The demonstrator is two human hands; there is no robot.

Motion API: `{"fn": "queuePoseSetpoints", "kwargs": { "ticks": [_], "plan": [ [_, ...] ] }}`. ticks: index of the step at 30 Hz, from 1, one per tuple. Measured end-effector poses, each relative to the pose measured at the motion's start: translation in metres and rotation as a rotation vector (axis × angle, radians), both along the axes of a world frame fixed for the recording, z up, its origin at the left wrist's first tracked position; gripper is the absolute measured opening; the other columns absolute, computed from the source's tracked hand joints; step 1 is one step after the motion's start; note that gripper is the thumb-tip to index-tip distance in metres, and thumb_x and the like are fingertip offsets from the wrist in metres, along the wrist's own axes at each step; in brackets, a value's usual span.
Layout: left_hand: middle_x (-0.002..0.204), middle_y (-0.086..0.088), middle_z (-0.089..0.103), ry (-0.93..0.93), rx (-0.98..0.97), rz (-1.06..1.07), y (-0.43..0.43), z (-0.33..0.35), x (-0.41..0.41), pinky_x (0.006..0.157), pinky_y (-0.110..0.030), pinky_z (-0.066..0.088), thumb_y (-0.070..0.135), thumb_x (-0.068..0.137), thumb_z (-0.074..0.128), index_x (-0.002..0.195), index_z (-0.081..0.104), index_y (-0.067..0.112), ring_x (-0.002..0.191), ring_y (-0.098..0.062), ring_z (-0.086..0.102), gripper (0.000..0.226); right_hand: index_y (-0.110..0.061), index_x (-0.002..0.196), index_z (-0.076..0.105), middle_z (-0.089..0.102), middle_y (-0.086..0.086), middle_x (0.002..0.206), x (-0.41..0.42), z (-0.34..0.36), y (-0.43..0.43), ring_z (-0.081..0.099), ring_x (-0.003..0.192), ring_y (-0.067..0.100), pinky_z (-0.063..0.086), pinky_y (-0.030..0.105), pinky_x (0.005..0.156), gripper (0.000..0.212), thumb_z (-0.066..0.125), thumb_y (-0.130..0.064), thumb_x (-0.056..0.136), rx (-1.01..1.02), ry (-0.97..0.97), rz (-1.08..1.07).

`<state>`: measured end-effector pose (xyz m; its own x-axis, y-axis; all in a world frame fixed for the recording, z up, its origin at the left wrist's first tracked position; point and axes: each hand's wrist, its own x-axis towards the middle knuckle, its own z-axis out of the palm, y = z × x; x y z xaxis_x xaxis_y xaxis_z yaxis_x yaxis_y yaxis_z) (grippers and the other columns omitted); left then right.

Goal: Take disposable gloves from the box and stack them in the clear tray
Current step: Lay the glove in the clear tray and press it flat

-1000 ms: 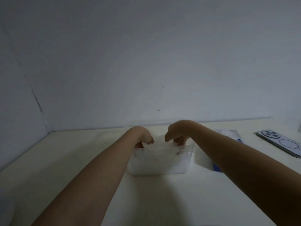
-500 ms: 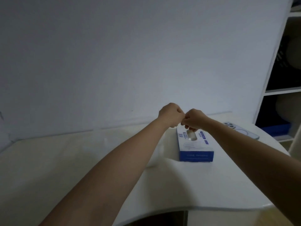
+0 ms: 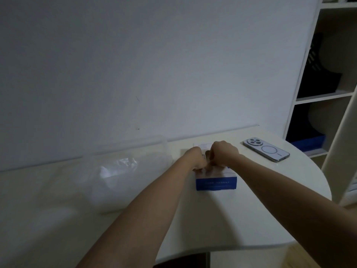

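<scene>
Evidently both sets of fingers are curled, knuckles up. The left hand (image 3: pixel 194 158) and the right hand (image 3: pixel 225 154) sit close together, almost touching, on top of the box (image 3: pixel 216 183). The fingertips are hidden beneath the knuckles, so I cannot tell whether they pinch a glove, the cardboard edge of the opening, or nothing. No film shows between the hands.

Location: the box is blue and white and lies flat on the table (image 3: pixel 212 219), its blue end towards the person. The clear tray (image 3: pixel 108 198) stands just beside it on the person's left, apart from it. Crinkled clear gloves (image 3: pixel 119 167) already lie inside the tray.

Handling, judged: the gloves look like thin plastic film, near weightless, limp and slippery. They probably cling, so several may come out together. Best hold is a fingertip pinch on one layer at the opening, drawn out gently. The box looks light enough to lift with the pull, so one hand should press it down.

Elsewhere: a phone (image 3: pixel 266 152) lies face down near the far right of the table, and a shelf unit (image 3: pixel 328 97) stands beyond it.
</scene>
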<state>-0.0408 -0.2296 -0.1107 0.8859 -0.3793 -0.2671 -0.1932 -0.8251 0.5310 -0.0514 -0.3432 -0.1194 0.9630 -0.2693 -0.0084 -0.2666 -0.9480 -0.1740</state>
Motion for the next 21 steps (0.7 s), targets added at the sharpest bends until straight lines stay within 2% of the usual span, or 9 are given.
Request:
{"fn": "queuePoseSetpoints", "kwargs": {
  "ticks": [2, 5, 8, 11, 13, 15, 18, 20, 21],
  "plan": [
    [0.085, -0.010, 0.064, 0.008, 0.002, -0.007, 0.000, 0.001, 0.002, 0.079, -0.033, 0.056, 0.015, 0.081, 0.075, 0.106, 0.059, 0.002, 0.069, -0.021, 0.062, 0.033, -0.012, 0.090, 0.067, 0.061, 0.002, 0.076, 0.002, 0.001, -0.001, 0.059, 0.065, 0.017, 0.050, 0.028, 0.058, 0.014, 0.067, -0.025, 0.086, 0.000, -0.028, 0.012],
    [0.076, -0.008, 0.061, 0.005, -0.002, -0.012, 0.001, 0.002, 0.002, 0.063, -0.026, 0.053, 0.015, 0.079, 0.077, 0.099, 0.059, 0.005, 0.059, -0.016, 0.058, 0.029, -0.013, 0.093, 0.070, 0.065, -0.001, 0.085, 0.006, 0.004, -0.016, 0.061, 0.078, 0.015, 0.049, 0.025, 0.068, 0.016, 0.069, -0.029, 0.088, 0.203, -0.111, 0.113],
    [0.091, -0.012, 0.064, 0.025, -0.029, -0.030, 0.002, 0.003, 0.001, 0.074, -0.030, 0.055, 0.015, 0.079, 0.077, 0.108, 0.061, 0.004, 0.071, -0.019, 0.059, 0.035, -0.011, 0.095, 0.065, 0.062, -0.001, 0.087, 0.000, 0.014, -0.029, 0.057, 0.079, 0.013, 0.043, 0.023, 0.065, 0.013, 0.061, -0.024, 0.094, 0.529, -0.334, 0.143],
    [0.101, -0.014, 0.065, 0.053, -0.068, -0.049, 0.006, 0.006, -0.001, 0.083, -0.034, 0.055, 0.014, 0.080, 0.076, 0.118, 0.060, 0.004, 0.081, -0.022, 0.060, 0.042, -0.003, 0.095, 0.061, 0.065, 0.012, 0.090, -0.007, 0.021, -0.031, 0.061, 0.084, 0.024, 0.051, 0.035, 0.075, 0.019, 0.052, -0.019, 0.098, 0.849, -0.471, 0.146],
    [0.108, -0.016, 0.067, 0.068, -0.107, -0.039, 0.007, 0.008, -0.004, 0.088, -0.036, 0.057, 0.015, 0.080, 0.076, 0.119, 0.060, 0.005, 0.086, -0.024, 0.063, 0.042, -0.002, 0.089, 0.058, 0.063, 0.013, 0.082, -0.011, 0.028, -0.026, 0.061, 0.076, 0.025, 0.052, 0.037, 0.072, 0.020, 0.050, -0.019, 0.098, 0.997, -0.503, 0.157],
    [0.109, -0.016, 0.067, 0.077, -0.134, -0.015, 0.007, 0.011, -0.008, 0.090, -0.039, 0.056, 0.022, 0.083, 0.075, 0.118, 0.059, 0.006, 0.088, -0.025, 0.065, 0.042, -0.004, 0.083, 0.058, 0.057, 0.007, 0.074, -0.013, 0.035, -0.020, 0.054, 0.068, 0.018, 0.046, 0.031, 0.064, 0.024, 0.051, -0.022, 0.098, 0.974, -0.511, 0.150],
    [0.106, -0.014, 0.066, 0.127, -0.244, 0.005, 0.010, 0.020, -0.013, 0.090, -0.041, 0.056, 0.026, 0.080, 0.078, 0.122, 0.056, 0.005, 0.082, -0.024, 0.063, 0.052, 0.003, 0.087, 0.063, 0.056, 0.007, 0.075, -0.013, 0.043, -0.011, 0.052, 0.067, 0.017, 0.041, 0.027, 0.060, 0.032, 0.052, -0.026, 0.096, 0.870, -0.504, 0.128],
    [0.119, -0.014, 0.060, 0.134, -0.364, 0.050, 0.014, 0.029, -0.015, 0.090, -0.039, 0.056, 0.027, 0.074, 0.083, 0.134, 0.040, 0.004, 0.089, -0.022, 0.063, 0.077, 0.001, 0.083, 0.063, 0.055, 0.008, 0.073, -0.014, 0.047, -0.007, 0.051, 0.065, 0.016, 0.041, 0.025, 0.059, 0.032, 0.051, -0.026, 0.096, 0.823, -0.484, 0.118],
    [0.127, -0.014, 0.054, 0.116, -0.410, 0.066, 0.019, 0.035, -0.016, 0.089, -0.037, 0.056, 0.028, 0.073, 0.084, 0.143, 0.025, 0.005, 0.094, -0.022, 0.063, 0.095, -0.001, 0.079, 0.060, 0.054, 0.008, 0.071, -0.015, 0.048, -0.004, 0.050, 0.065, 0.017, 0.040, 0.025, 0.059, 0.032, 0.050, -0.025, 0.096, 0.813, -0.463, 0.120]
  ]
}}
